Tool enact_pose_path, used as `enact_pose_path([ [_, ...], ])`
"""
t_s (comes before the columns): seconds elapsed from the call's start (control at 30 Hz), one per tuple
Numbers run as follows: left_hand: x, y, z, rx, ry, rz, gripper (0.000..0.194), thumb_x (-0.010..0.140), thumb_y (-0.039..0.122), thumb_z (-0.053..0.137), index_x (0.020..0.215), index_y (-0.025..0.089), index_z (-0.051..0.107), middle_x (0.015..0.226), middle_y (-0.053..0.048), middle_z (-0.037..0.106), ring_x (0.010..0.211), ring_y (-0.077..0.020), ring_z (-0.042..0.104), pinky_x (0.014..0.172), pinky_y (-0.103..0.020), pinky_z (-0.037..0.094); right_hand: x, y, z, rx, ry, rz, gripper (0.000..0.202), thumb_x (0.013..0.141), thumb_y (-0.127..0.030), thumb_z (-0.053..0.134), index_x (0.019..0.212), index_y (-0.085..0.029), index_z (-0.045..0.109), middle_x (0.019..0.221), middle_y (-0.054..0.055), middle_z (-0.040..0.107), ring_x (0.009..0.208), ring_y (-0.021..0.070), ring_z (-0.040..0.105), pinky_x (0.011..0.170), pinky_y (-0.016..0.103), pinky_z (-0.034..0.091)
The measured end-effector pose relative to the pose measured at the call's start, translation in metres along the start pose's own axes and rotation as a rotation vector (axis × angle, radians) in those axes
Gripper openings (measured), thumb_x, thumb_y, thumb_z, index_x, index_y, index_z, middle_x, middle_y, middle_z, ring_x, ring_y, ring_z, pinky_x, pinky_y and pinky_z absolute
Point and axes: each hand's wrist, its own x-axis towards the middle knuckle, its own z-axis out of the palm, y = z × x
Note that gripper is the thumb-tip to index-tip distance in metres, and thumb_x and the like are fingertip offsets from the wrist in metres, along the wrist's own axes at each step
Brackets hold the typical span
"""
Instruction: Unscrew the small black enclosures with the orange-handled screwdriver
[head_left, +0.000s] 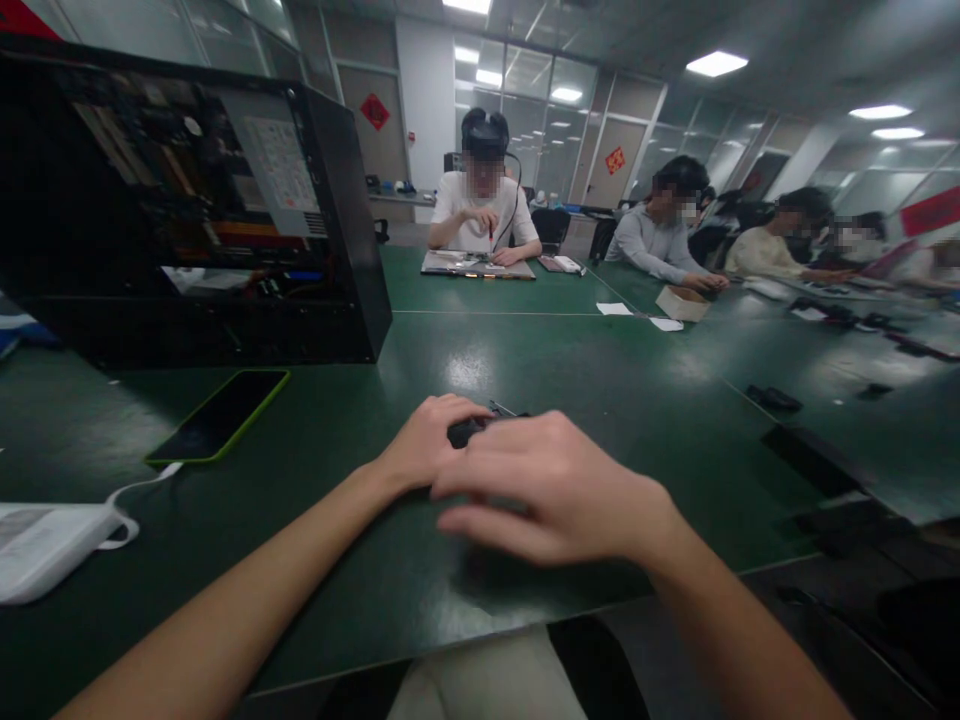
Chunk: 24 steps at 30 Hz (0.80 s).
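A small black object lies on the green table in front of me, partly covered by my hands. My left hand is at its left side, fingers curled round it. Nearer the camera, my right hand is raised over the table, slightly blurred, its thumb apart from the fingers and nothing visible between them. It hides the right part of the black object. A thin metallic piece shows just behind the fingers, too small to identify.
An open black computer case stands at the left. Near it lie a phone with a green edge and a white device joined by a white cable. Across the table sit several people, one behind a grey board. An open box stands farther right.
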Motion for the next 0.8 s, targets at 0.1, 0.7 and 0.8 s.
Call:
enact_pose_path([
  [0.1, -0.002, 0.006, 0.002, 0.035, -0.054, 0.026, 0.049, 0.079, 0.048, 0.083, 0.12, 0.022, 0.074, 0.118, -0.009, 0.077, 0.109, -0.0319, 0.07, 0.098, -0.046, 0.049, -0.004, 0.06, 0.01, -0.144, -0.089, 0.051, 0.049, 0.099, -0.053, 0.063, 0.134, -0.019, 0.064, 0.133, 0.015, 0.068, 0.123, 0.0307, 0.061, 0.103, 0.049, 0.049],
  [0.7, -0.005, 0.009, 0.002, -0.06, 0.072, 0.033, 0.054, 0.094, 0.036, 0.072, 0.143, 0.022, 0.057, 0.132, -0.01, 0.071, 0.116, -0.0279, 0.068, 0.101, -0.042, 0.051, -0.059, 0.112, 0.006, -0.078, -0.026, 0.357, 0.046, 0.093, -0.052, 0.069, 0.122, -0.016, 0.068, 0.113, 0.012, 0.071, 0.104, 0.0248, 0.066, 0.091, 0.038, 0.052],
  [0.8, -0.004, 0.003, 0.002, -0.041, 0.123, -0.003, 0.043, 0.096, 0.033, 0.069, 0.136, 0.021, 0.062, 0.129, -0.01, 0.072, 0.116, -0.0275, 0.068, 0.102, -0.043, 0.051, -0.097, 0.145, -0.045, -0.301, 0.117, 0.715, 0.052, 0.089, -0.059, 0.069, 0.126, -0.021, 0.069, 0.12, 0.01, 0.072, 0.106, 0.0268, 0.068, 0.092, 0.04, 0.053],
])
